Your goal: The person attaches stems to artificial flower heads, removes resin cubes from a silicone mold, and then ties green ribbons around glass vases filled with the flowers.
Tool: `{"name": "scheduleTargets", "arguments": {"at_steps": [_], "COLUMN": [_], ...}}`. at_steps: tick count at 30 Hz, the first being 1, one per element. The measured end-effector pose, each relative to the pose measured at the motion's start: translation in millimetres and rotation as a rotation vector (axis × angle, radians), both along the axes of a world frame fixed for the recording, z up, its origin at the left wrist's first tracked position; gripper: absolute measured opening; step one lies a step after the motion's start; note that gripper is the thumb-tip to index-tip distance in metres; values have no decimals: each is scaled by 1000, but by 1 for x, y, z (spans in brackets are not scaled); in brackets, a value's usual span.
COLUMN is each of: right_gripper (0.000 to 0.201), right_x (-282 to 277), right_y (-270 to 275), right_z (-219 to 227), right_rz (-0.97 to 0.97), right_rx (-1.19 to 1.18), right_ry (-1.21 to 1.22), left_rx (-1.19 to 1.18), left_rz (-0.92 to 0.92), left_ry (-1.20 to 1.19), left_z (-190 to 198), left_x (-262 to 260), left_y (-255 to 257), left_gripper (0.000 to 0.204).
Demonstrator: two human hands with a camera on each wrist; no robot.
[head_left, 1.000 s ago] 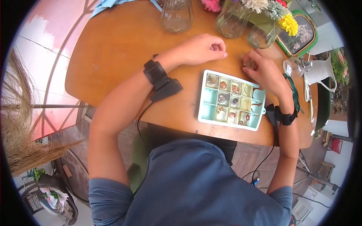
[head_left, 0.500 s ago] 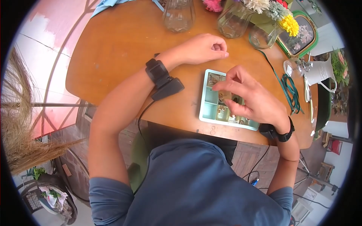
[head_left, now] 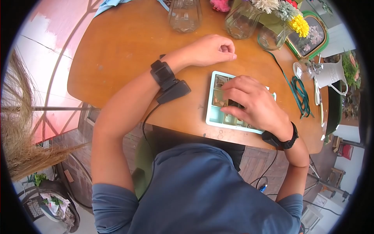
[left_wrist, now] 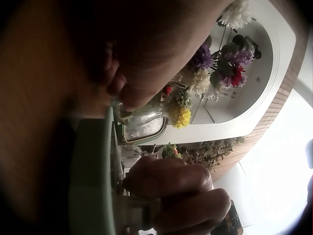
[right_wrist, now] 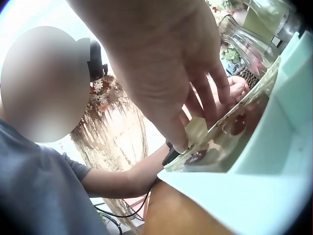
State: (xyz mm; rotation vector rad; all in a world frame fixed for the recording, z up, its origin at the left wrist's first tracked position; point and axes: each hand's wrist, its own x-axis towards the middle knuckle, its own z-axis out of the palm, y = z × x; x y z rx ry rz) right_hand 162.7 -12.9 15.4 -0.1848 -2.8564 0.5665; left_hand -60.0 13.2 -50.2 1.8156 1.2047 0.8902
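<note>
My right hand (head_left: 249, 101) reaches over a pale mint sectioned tray (head_left: 211, 84). Its thumb and fingers pinch a small clear, yellowish block (right_wrist: 197, 128) low in the left column, at the middle compartment. Something brownish shows inside the block (head_left: 219, 99) in the head view. More clear blocks with small brown pieces (right_wrist: 238, 125) fill other compartments, partly hidden under my hand. The front left compartment (head_left: 216, 114) is bare. On the table behind the tray lies my left hand (head_left: 213, 50), fingers loosely curled and holding nothing.
Glass vases (head_left: 184, 17) and artificial flowers (head_left: 299, 25) stand along the back of the wooden table (head_left: 117, 58). Right of the tray lie a coiled green ribbon (head_left: 299, 95) and a white pitcher (head_left: 331, 74). A green-framed mirror (head_left: 309, 35) leans at the back right.
My right hand has come from the table behind the tray, carrying the clear block leftward and down into the left column's middle compartment. The left hand has stayed put.
</note>
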Motion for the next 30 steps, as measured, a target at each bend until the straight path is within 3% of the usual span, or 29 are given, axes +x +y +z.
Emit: {"name": "scheduleTargets", "arguments": {"at_steps": [14, 22, 26, 27, 30], "right_gripper": [22, 33, 42, 54, 60], "right_x": [4, 17, 32, 42, 73], "right_y": [4, -2, 3, 7, 14], "right_z": [-13, -4, 10, 12, 29], "right_rz": [21, 36, -14, -120, -368], "right_rx": [41, 59, 35, -3, -70], "right_ry": [84, -24, -84, -116, -181], "left_rx": [17, 42, 27, 13, -21], "left_rz": [5, 14, 8, 13, 24], "left_ry": [12, 23, 11, 7, 2], "left_z": [0, 3, 1, 2, 4], "left_x": [0, 1, 0, 0, 1], "left_y": [-1, -3, 0, -1, -3], "left_gripper": [23, 22, 23, 23, 23]}}
